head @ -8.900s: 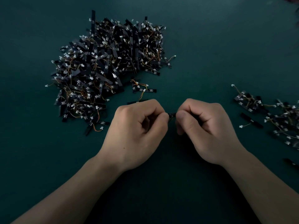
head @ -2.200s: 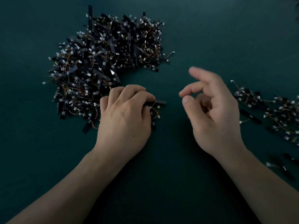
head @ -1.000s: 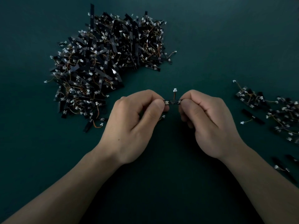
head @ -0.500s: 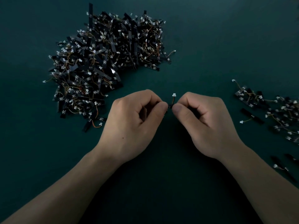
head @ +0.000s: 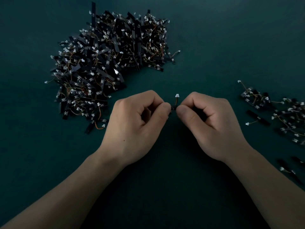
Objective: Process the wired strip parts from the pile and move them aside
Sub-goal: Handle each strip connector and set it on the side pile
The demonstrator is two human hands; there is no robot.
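Tabletop (head: pixel 214 38), dark green, carries everything observed. Pile (head: pixel 109 63) of unprocessed wired strip parts lies at far left, large and tangled. Set-aside group (head: pixel 288 116), much smaller, lies well apart at the right edge.

Left hand (head: pixel 137 124) and right hand (head: pixel 212 124) meet at centre, between the two heaps, with fingers curled. Each pinches one end of a single strip part (head: pixel 173 106) between thumb and forefinger, the thumbs nearly touching. White connector (head: pixel 177 96) stands on its short wire just above the pinch.

Assessment: the processing step is in hand, seemingly a bend or snap; the exact action cannot be told. The next move calls for the left hand to let go and the right to carry the part to the set-aside group. Most of the pile remains.
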